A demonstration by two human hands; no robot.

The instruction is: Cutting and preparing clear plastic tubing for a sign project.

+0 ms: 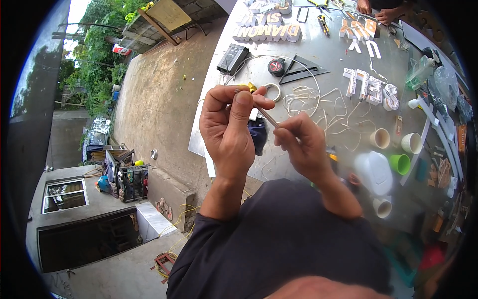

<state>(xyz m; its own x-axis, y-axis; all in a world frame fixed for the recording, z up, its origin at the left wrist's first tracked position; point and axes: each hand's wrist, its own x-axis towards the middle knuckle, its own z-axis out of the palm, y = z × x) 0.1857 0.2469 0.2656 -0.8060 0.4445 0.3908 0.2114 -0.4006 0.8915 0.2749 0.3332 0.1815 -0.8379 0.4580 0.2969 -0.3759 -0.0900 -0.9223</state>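
Note:
My left hand [230, 130] is raised over the metal worktable [323, 60], its thumb and fingers pinched on one end of a thin grey rod [268, 117]. My right hand [302, 145] pinches the rod's other, lower end. The rod slants down to the right between the two hands. Under the hands lie a dark blue cloth [259, 135] and a tangle of white wire [318, 107]. A roll of tape [272, 91] and a yellow bit sit just behind my left thumb.
White channel letters [371, 87] and another set [269, 32] lie on the table, with a tape measure [276, 66], a black triangle [301, 70], a black box [232, 58], paper cups [381, 138], a green cup [400, 163] and a white jug [374, 172]. Another person's hands [383, 15] work at the far edge.

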